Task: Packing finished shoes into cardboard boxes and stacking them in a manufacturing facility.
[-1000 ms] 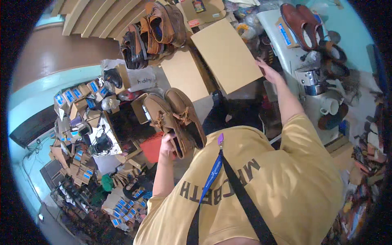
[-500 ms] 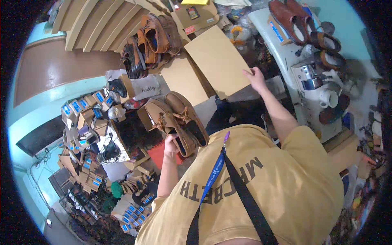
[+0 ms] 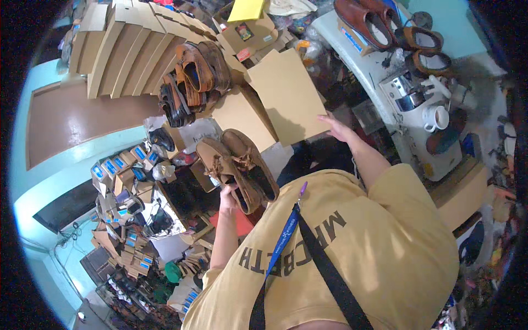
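A pair of brown moccasin shoes [image 3: 237,168] with bows on top is in my left hand [image 3: 229,199], whose fingers close around the heel end. At the right, my right hand [image 3: 340,130] grips the near right edge of a plain tan cardboard box lid [image 3: 286,93], fingertips on its upper side. The lid lies tilted beside a second tan cardboard piece [image 3: 242,115], with a dark gap between them. Part of my right hand's grip is hidden by the hand itself.
More brown and black shoes [image 3: 201,71] are stacked past the cardboard. Tan boxes [image 3: 129,49] stand in a row at the far left. On the right, a white table [image 3: 374,88] carries shoes, a metal device and a white mug [image 3: 435,118]. Small boxes [image 3: 118,165] pile up left.
The view has shifted, so the surroundings sit lower. My right hand has come nearer to my body along the lid's edge. The shoes remain in my left hand.
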Motion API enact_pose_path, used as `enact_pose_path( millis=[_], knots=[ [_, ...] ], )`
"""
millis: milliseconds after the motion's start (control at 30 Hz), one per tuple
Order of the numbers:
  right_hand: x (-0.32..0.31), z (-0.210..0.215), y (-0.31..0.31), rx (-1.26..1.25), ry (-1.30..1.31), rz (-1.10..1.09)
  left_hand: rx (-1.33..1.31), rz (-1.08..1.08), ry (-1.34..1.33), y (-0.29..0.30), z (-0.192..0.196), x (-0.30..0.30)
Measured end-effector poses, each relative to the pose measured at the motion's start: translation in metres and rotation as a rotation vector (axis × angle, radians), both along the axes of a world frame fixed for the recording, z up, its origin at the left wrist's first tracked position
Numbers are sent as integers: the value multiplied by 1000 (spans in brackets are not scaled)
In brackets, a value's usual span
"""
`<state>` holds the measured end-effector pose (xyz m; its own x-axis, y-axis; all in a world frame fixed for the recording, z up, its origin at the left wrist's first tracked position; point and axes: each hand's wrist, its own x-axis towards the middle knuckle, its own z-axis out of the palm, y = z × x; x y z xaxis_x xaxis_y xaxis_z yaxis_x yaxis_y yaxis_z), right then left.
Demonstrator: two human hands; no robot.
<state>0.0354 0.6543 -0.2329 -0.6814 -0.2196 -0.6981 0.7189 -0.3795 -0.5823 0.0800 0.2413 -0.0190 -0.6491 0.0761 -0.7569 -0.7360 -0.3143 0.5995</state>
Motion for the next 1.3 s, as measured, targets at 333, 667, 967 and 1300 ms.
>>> enact_pose_path(
  millis=[333,667,967,1300],
  knots=[
    [34,-5,15,-52,87,-109,54,8,56,6,-11,-18],
    [84,141,47,260,395,-202,80,-285,215,-26,-50,-114],
    [266,204,-5,190,171,-931,328,-771,281,41,-73,-216],
    [427,317,7,424,704,-1876,54,-1131,1629,126,-114,-220]
  ],
)
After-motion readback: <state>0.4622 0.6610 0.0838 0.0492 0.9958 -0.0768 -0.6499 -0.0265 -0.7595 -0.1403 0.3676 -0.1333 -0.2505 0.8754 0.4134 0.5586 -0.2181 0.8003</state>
